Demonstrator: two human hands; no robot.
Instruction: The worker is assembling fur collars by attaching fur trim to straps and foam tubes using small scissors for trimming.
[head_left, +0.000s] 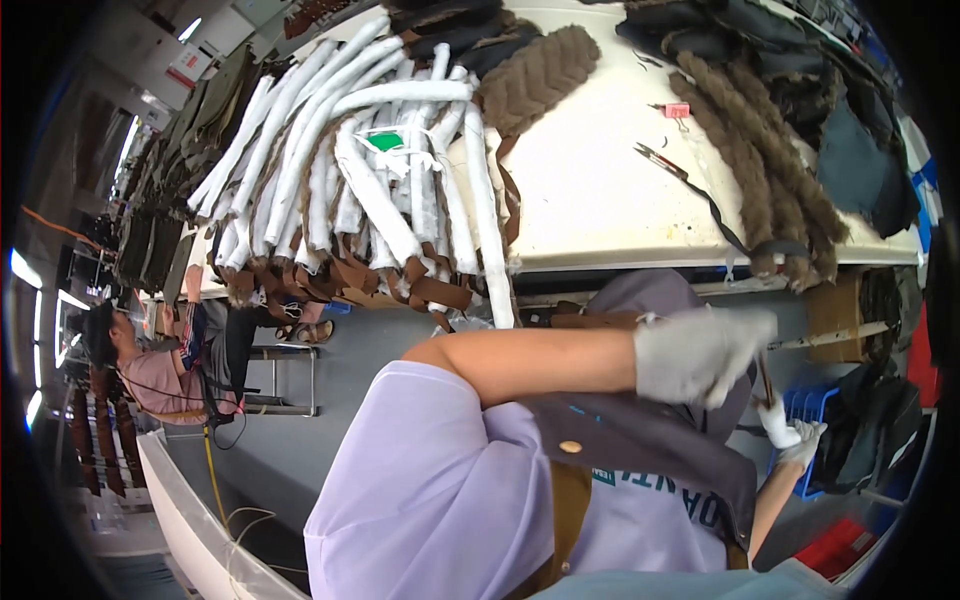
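Note:
Both my hands wear whitish work gloves. My left arm reaches across my body, and my left hand [705, 358] is closed, its fingers curled and partly blurred. Lower at the right, my right hand [800, 445] is raised with its fingers bent together. Between the two hands runs a thin dark brown strip [767, 385], its upper end at my left fingers. A short white piece [777, 425] sits at its lower end by my right fingers; whether it is part of the glove or a separate roll, I cannot tell.
On the white table [570, 190] lie a heap of white-wrapped rolls [390, 195], a brown fur piece [540, 80], long fur strips [745, 150], a pair of thread snips [662, 160] and a red binder clip [677, 110]. A blue basket [808, 405] stands at right. Another person [160, 370] sits at left.

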